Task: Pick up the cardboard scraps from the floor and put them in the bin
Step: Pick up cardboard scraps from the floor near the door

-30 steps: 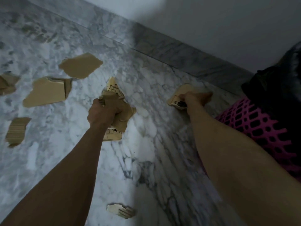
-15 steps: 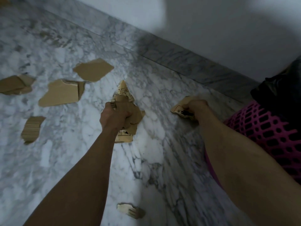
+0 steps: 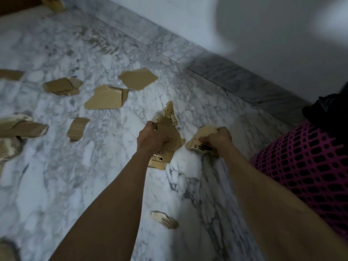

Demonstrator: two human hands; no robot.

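My left hand [image 3: 150,138] grips a bunch of brown cardboard scraps [image 3: 170,132] with black print, held above the marble floor. My right hand [image 3: 219,139] grips a single printed cardboard scrap [image 3: 198,143] just to the right of that bunch. The pink mesh bin [image 3: 305,166], lined with a black bag [image 3: 327,112], stands at the right edge, close to my right forearm. Several more scraps lie on the floor to the left, among them a large piece [image 3: 105,99], a flat one [image 3: 138,80] and a small ribbed one [image 3: 77,129]. A small scrap [image 3: 163,221] lies between my forearms.
The marble floor [image 3: 56,176] meets a grey skirting board [image 3: 235,76] and a white wall [image 3: 244,25] at the back. More cardboard pieces [image 3: 20,127] lie at the left edge, and a brown object [image 3: 54,3] sits at the top left.
My right hand has lifted its scrap off the floor and drawn it nearer to my left hand. The view has shifted, so more scraps show at the left.
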